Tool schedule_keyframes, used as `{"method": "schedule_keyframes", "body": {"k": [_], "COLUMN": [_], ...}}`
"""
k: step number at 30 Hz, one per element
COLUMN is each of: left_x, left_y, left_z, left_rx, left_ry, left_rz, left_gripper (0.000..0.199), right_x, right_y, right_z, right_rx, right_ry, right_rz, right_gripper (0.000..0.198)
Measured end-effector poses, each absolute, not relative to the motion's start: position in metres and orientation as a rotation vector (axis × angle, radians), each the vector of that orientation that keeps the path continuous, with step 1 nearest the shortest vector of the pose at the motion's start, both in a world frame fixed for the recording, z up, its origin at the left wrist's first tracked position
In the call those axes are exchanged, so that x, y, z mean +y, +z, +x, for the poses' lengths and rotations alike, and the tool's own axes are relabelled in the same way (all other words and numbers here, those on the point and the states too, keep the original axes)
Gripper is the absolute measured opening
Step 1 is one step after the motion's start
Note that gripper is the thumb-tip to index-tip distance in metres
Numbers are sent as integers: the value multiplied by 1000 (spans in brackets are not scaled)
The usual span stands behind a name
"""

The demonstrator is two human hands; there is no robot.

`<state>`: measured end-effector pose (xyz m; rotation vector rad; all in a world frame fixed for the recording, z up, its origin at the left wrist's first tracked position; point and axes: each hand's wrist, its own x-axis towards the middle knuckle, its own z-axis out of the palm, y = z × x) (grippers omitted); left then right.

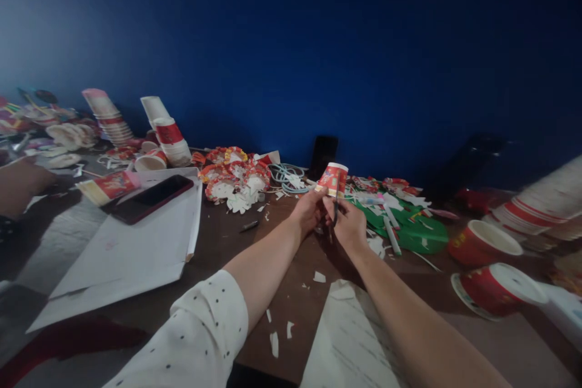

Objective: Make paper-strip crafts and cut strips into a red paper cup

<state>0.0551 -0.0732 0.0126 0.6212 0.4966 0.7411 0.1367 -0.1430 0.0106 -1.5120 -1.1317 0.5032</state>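
Above the middle of the table, my left hand [308, 211] is closed around the lower part of a red paper cup [331, 177] with a white rim and printed pattern. My right hand [349, 222] grips a pair of scissors [337, 197], whose dark blades point up against the cup's side. The fingers partly hide the scissors' handles and the cup's lower end. Small white paper scraps [319, 277] lie on the brown table below my wrists.
Cut red-and-white paper pieces [239, 179] are heaped left of my hands. A green sheet [421, 230] with markers lies to the right, near red paper cups [493, 241]. A phone [154, 197] rests on a white board [122, 260]. Another person's hand [27, 185] is at far left.
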Motion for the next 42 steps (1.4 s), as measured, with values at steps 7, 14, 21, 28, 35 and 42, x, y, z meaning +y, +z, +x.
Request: {"method": "schedule_keyframes", "body": {"k": [7,14,21,28,35,42], "left_x": [-74,-73,-61,-50,-54,-59], "left_y": [13,11,3,-2,1,9], "left_z": [56,57,56,55,56,54], "left_rx": [475,445,382,414,426,453], "left_ry": [718,714,866,910,922,928], "left_rz": [644,643,378,304,382,332], "left_gripper": [30,32,19,16,17,15], "right_x": [-144,-148,-152,-150,-152,-145], "right_y": [15,25,32,28,27,17], "right_z": [134,129,128,128,128,132], "right_rx": [-1085,-1060,-1076,-1071,-1087,-1027], "right_ry": [552,578,544,565,548,614], "right_rz": [-1464,-1452,-1487,-1492,-1487,-1385], "right_gripper": [46,46,46,47,50,47]}}
